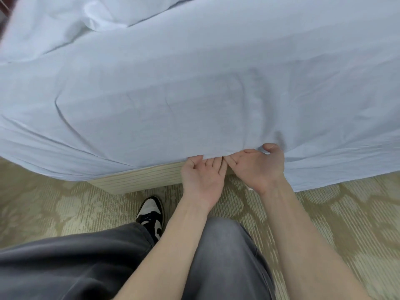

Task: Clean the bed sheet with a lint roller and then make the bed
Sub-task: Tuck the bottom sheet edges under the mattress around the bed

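Note:
A pale blue bed sheet (194,94) covers the bed and hangs over its near side. My left hand (201,180) is palm up at the sheet's lower edge, with its fingertips tucked under the hem. Right beside it, my right hand (259,165) grips the same hem, thumb on top of the cloth and fingers beneath. The two hands touch each other. No lint roller is in view.
A rumpled white duvet or pillow (91,16) lies at the far left of the bed. The light wooden bed base (138,178) shows under the sheet. Patterned beige carpet (335,213) lies below, with my grey trousers and a black-and-white shoe (151,215).

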Motion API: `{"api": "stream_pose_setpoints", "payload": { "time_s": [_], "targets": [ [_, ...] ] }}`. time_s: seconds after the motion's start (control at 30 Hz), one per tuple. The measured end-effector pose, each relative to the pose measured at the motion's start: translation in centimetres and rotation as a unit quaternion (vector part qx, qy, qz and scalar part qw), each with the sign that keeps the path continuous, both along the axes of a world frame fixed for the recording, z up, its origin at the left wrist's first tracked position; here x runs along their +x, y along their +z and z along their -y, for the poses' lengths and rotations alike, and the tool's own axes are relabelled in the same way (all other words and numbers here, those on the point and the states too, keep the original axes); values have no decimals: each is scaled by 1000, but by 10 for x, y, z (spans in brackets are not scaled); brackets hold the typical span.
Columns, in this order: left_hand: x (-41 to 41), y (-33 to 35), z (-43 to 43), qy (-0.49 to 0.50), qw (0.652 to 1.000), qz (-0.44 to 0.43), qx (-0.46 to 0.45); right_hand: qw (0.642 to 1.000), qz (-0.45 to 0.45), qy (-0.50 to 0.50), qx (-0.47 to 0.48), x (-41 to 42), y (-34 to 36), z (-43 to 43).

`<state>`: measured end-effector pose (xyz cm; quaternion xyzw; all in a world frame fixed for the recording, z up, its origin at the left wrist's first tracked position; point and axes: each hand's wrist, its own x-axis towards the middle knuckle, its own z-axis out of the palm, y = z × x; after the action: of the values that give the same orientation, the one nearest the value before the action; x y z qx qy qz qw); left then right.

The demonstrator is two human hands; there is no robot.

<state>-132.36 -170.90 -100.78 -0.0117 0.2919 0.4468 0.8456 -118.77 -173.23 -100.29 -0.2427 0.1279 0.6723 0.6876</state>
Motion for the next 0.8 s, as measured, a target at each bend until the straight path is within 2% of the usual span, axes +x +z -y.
{"api": "stream_pose_setpoints", "payload": {
  "time_s": [0.13,0.17,0.33,0.47,0.57,0.67,0.8],
  "targets": [
    [-21,1,14,-6,996,-84,-30,972,182,86,-118,13,-2,18],
    [-25,2,17,-5,995,-92,-32,966,197,86,-141,13,-5,26],
    [-18,10,16,-59,983,-170,-27,983,75,22,-166,12,-10,49],
    [1,21,12,-58,981,-185,-25,985,48,-55,-155,14,3,48],
    [10,24,10,-39,983,-177,-40,985,50,-94,-138,18,20,38],
    [17,25,9,-54,989,-131,-45,979,77,-124,-144,17,32,32],
    [42,18,6,-48,992,-104,-46,971,117,-133,-163,11,37,24]
  ]
}}
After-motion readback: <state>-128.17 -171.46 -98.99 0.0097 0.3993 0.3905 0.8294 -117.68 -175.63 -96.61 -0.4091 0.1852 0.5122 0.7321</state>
